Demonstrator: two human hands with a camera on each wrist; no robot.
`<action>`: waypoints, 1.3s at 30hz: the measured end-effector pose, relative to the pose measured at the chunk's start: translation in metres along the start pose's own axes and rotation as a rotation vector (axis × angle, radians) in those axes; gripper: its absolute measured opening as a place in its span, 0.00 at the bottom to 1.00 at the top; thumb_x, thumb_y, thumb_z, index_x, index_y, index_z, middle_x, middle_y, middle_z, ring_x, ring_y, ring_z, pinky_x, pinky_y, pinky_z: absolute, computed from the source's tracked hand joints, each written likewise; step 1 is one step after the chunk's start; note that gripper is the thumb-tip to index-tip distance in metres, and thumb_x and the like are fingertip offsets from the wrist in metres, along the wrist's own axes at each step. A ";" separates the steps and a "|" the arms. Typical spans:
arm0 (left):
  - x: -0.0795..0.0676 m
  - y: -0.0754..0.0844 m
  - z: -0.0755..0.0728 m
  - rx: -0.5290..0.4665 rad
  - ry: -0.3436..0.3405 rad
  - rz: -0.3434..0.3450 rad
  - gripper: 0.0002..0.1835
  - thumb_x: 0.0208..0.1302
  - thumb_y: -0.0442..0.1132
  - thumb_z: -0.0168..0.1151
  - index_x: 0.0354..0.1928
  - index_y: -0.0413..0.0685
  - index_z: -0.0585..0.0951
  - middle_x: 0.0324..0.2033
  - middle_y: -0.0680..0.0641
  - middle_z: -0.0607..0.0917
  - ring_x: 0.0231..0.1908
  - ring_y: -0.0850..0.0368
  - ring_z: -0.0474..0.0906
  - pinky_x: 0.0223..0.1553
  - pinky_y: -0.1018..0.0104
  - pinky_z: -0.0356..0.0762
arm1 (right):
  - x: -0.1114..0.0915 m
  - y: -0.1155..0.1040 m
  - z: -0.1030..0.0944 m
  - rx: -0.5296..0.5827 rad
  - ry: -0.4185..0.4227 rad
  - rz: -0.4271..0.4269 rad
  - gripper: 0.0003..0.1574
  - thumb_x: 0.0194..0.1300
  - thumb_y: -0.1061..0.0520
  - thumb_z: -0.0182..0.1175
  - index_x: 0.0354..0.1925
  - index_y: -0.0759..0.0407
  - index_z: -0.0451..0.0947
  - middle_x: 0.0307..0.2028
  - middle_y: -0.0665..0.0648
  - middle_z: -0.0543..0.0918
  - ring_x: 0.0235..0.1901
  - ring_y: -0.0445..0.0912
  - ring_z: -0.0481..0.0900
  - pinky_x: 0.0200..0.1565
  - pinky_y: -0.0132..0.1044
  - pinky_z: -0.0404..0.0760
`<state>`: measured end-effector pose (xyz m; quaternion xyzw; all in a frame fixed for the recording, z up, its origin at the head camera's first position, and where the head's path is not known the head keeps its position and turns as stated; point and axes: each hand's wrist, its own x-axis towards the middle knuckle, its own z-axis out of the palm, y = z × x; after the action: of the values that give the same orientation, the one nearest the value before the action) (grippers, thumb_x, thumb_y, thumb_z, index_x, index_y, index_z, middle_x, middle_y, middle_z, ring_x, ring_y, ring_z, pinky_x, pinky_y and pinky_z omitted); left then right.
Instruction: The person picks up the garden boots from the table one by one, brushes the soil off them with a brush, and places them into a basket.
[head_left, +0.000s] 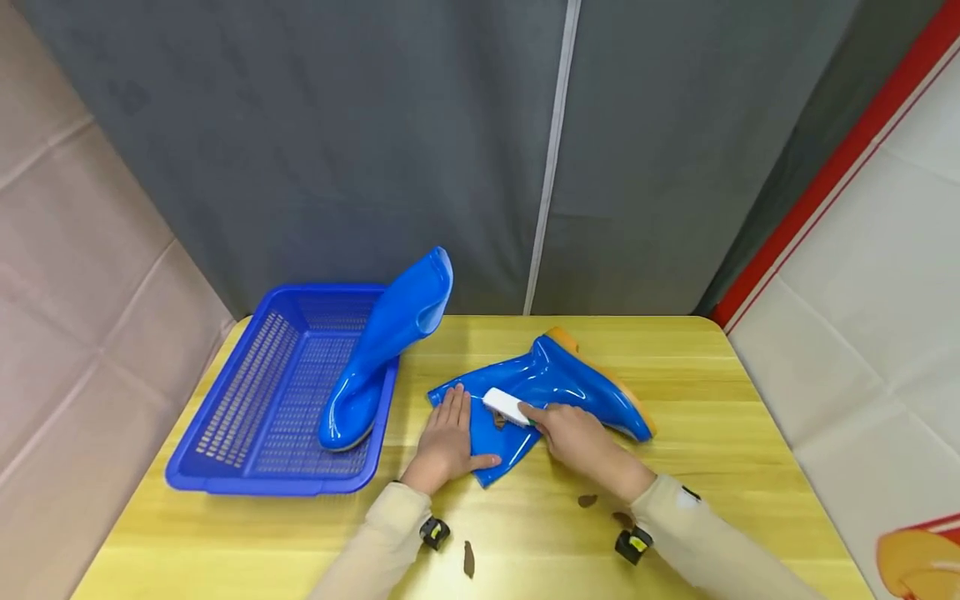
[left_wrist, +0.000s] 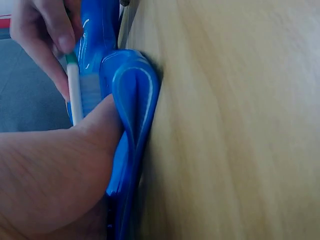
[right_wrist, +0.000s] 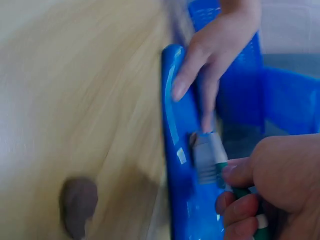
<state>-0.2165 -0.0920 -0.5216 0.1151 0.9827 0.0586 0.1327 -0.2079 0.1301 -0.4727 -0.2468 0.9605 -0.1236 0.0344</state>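
A blue rubber boot [head_left: 577, 385] with a yellow-orange sole lies on its side on the wooden table. My left hand [head_left: 444, 442] rests on its shaft near the top opening, fingers straight and thumb spread. In my right hand [head_left: 577, 437] I grip the green handle of a white-headed brush [head_left: 506, 406]. The bristles [right_wrist: 204, 162] press against the shaft, beside a brown patch [head_left: 499, 420] on the blue surface. From the left wrist view, the boot's folded opening [left_wrist: 135, 95] faces the camera, with the left thumb just over it.
A blue plastic basket [head_left: 180, 454] stands at the left of the table [head_left: 720, 500]. Another blue boot [head_left: 375, 350] leans in it, its shaft sticking out over the right rim. Brown flakes [head_left: 468, 559] lie on the table near both wrists. A grey curtain [head_left: 337, 150] hangs behind.
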 end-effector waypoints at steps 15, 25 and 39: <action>0.001 0.007 -0.004 0.000 0.029 0.017 0.64 0.55 0.76 0.58 0.78 0.37 0.47 0.79 0.37 0.44 0.80 0.42 0.39 0.79 0.50 0.47 | -0.046 -0.001 -0.009 -0.093 -0.025 0.026 0.24 0.71 0.59 0.57 0.63 0.48 0.77 0.24 0.52 0.79 0.19 0.39 0.65 0.22 0.28 0.65; -0.010 0.001 0.003 -0.017 0.034 0.009 0.64 0.55 0.76 0.58 0.77 0.36 0.47 0.79 0.37 0.44 0.80 0.42 0.40 0.79 0.50 0.48 | -0.057 0.000 -0.013 -0.071 -0.019 0.092 0.22 0.69 0.56 0.61 0.61 0.45 0.79 0.26 0.48 0.80 0.21 0.37 0.65 0.23 0.26 0.65; 0.006 -0.007 0.010 -0.006 0.024 0.016 0.66 0.54 0.78 0.55 0.78 0.36 0.43 0.79 0.37 0.40 0.80 0.42 0.36 0.79 0.49 0.45 | -0.001 0.002 0.005 -0.046 0.026 0.049 0.24 0.73 0.55 0.56 0.65 0.46 0.75 0.39 0.57 0.87 0.35 0.46 0.82 0.41 0.41 0.86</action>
<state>-0.2204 -0.0960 -0.5340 0.1219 0.9831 0.0639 0.1207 -0.2070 0.1309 -0.4782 -0.2223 0.9692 -0.1040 0.0190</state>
